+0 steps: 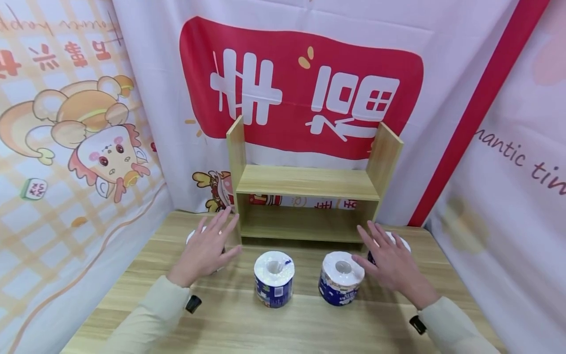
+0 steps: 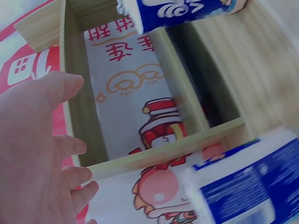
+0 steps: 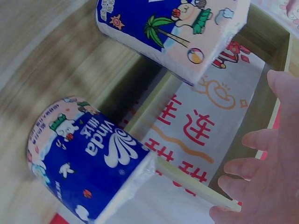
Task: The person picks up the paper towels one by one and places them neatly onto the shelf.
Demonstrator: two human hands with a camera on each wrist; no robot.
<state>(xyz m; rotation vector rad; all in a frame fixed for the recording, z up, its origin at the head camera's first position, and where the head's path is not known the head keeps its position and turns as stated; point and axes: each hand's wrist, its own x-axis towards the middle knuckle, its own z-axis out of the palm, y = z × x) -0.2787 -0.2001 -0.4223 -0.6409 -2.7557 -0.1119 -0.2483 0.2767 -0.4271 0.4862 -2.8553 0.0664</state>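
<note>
Fingers spread and straight, my left hand (image 1: 203,253) hovers above a wrapped toilet roll, which it mostly hides in the head view. That roll (image 2: 247,182) shows its blue wrapper in the left wrist view. My right hand (image 1: 391,263) is likewise spread over another toilet roll (image 1: 402,242) at the right; its blue and pink print faces the right wrist view (image 3: 88,154). Neither hand grips anything. Between the hands, two more rolls stand upright, one left of centre (image 1: 274,287) and one right of centre (image 1: 340,287).
Behind the rolls stands a small two-tier wooden shelf (image 1: 307,182) with raised side panels, on a wood-grain table (image 1: 265,332). Printed cloth (image 1: 300,88) hangs behind it, and more cloth closes off both sides.
</note>
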